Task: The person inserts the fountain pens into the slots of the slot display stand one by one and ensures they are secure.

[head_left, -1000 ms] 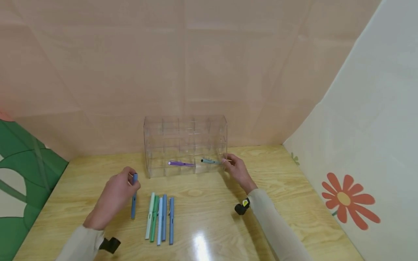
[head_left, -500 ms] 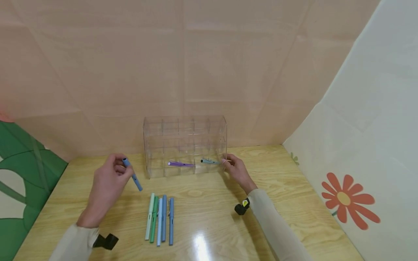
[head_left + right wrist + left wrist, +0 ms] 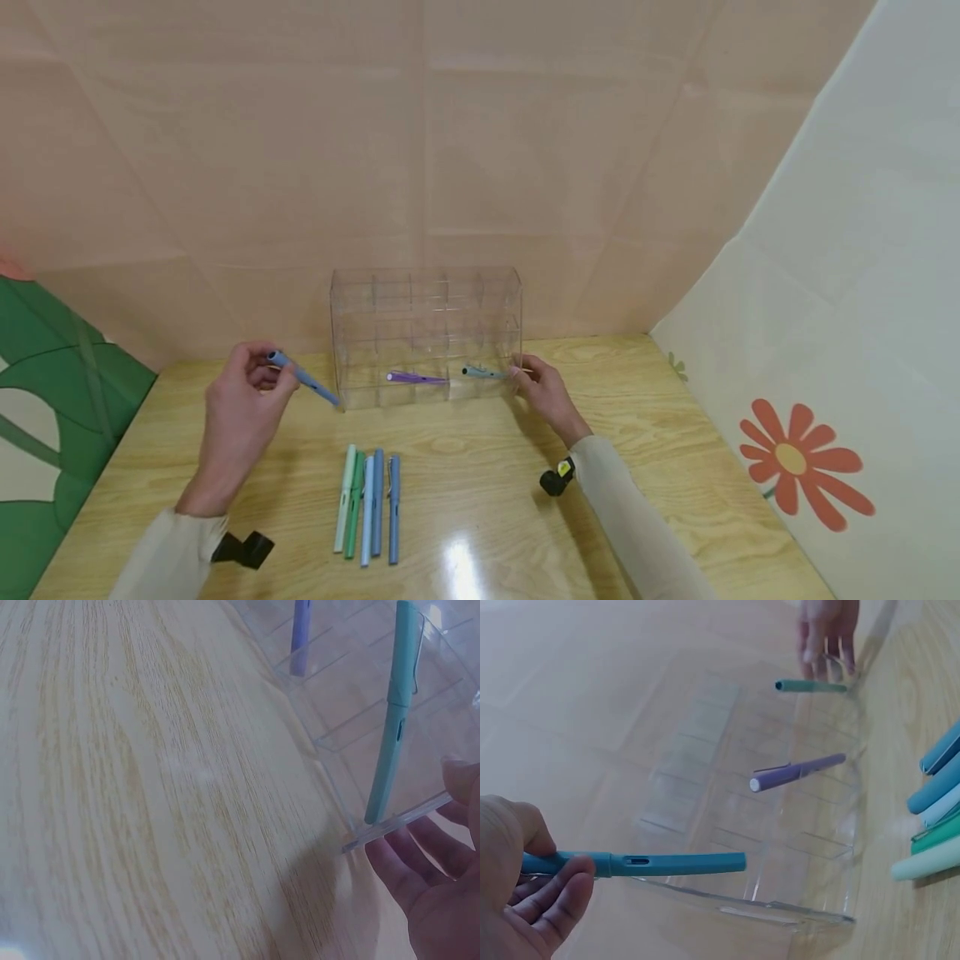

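My left hand (image 3: 242, 408) pinches a blue pen (image 3: 313, 387) near one end, at the left of a clear plastic organizer (image 3: 447, 321). The pen's free end slants down to the organizer's lower left front corner. In the left wrist view, the pen's barrel with its small slot (image 3: 675, 864) overlaps the organizer's side edge. My right hand (image 3: 551, 398) grips the organizer's right side wall, thumb on one face and fingers on the other. Within the organizer's bottom row lie a purple pen (image 3: 411, 377) and a teal pen (image 3: 480, 372) with a metal clip.
Before the organizer, several pens lie side by side on the wooden table (image 3: 480, 475): a mint pen (image 3: 343, 508), a green pen (image 3: 354, 517), a light blue pen (image 3: 367, 517) and blue ones (image 3: 393, 517). A beige cloth (image 3: 480, 150) hangs close behind the organizer.
My left hand has moved left and away from me, lifting the blue pen and swinging it from upright to slanting toward the organizer's corner. My right hand has stayed in place.
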Action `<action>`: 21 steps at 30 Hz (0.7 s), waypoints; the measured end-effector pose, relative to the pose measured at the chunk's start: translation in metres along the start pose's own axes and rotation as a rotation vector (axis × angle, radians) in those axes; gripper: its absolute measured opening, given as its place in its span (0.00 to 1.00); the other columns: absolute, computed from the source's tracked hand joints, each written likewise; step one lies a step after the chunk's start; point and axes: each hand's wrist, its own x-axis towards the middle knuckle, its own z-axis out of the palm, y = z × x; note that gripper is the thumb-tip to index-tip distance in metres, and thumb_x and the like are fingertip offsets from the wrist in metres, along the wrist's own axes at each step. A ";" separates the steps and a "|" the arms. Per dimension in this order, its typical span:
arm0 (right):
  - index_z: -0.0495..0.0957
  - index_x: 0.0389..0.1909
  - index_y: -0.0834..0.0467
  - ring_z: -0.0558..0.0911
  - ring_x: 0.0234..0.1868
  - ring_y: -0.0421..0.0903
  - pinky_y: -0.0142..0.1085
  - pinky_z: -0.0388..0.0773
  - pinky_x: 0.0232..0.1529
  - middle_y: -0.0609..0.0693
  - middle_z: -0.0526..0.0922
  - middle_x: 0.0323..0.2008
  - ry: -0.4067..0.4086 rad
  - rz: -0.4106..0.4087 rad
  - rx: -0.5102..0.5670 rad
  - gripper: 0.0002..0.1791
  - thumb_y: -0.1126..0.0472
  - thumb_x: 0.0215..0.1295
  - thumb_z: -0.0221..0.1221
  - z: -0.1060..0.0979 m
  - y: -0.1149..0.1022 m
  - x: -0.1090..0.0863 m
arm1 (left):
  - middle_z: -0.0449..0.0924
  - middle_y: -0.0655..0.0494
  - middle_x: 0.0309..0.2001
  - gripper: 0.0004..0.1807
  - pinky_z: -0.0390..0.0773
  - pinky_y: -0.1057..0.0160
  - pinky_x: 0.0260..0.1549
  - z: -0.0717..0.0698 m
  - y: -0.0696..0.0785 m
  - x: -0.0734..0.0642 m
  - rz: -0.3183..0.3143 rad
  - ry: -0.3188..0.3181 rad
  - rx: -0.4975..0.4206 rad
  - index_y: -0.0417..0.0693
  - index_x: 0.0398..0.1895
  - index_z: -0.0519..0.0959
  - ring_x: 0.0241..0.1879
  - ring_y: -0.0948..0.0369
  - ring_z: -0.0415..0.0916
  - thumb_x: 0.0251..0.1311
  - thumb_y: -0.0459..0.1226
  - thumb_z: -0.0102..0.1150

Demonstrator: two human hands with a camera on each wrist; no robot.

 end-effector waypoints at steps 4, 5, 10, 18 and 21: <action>0.70 0.75 0.66 0.80 0.68 0.62 0.55 0.84 0.64 0.67 0.75 0.72 0.003 -0.002 -0.001 0.25 0.59 0.85 0.53 0.000 0.001 0.000 | 0.87 0.41 0.48 0.17 0.77 0.82 0.34 0.005 -0.002 0.001 0.018 -0.025 -0.045 0.37 0.60 0.74 0.35 0.86 0.76 0.74 0.35 0.61; 0.69 0.75 0.66 0.80 0.68 0.62 0.55 0.83 0.64 0.67 0.75 0.73 0.003 -0.005 -0.003 0.25 0.59 0.85 0.53 0.000 0.001 0.000 | 0.87 0.41 0.48 0.17 0.78 0.82 0.34 0.007 -0.003 0.001 0.025 -0.031 -0.053 0.37 0.60 0.74 0.36 0.86 0.77 0.74 0.35 0.61; 0.69 0.76 0.64 0.80 0.68 0.61 0.55 0.84 0.64 0.67 0.74 0.73 0.001 -0.007 -0.009 0.26 0.58 0.85 0.52 -0.001 0.001 -0.001 | 0.87 0.40 0.47 0.15 0.78 0.83 0.38 0.018 -0.008 0.003 0.049 -0.059 -0.077 0.37 0.57 0.74 0.37 0.86 0.77 0.74 0.33 0.62; 0.69 0.75 0.67 0.81 0.67 0.62 0.48 0.86 0.61 0.68 0.75 0.72 0.009 -0.013 -0.024 0.26 0.57 0.85 0.53 -0.001 0.002 0.000 | 0.86 0.41 0.49 0.15 0.78 0.84 0.41 0.039 -0.022 0.002 0.028 -0.109 -0.072 0.38 0.58 0.74 0.39 0.86 0.76 0.74 0.34 0.63; 0.69 0.75 0.66 0.81 0.68 0.62 0.49 0.85 0.62 0.67 0.74 0.73 0.007 -0.012 -0.022 0.26 0.56 0.85 0.53 -0.001 0.002 0.001 | 0.86 0.42 0.51 0.15 0.78 0.83 0.42 0.046 -0.025 0.004 0.021 -0.125 -0.083 0.38 0.58 0.74 0.42 0.82 0.79 0.75 0.34 0.62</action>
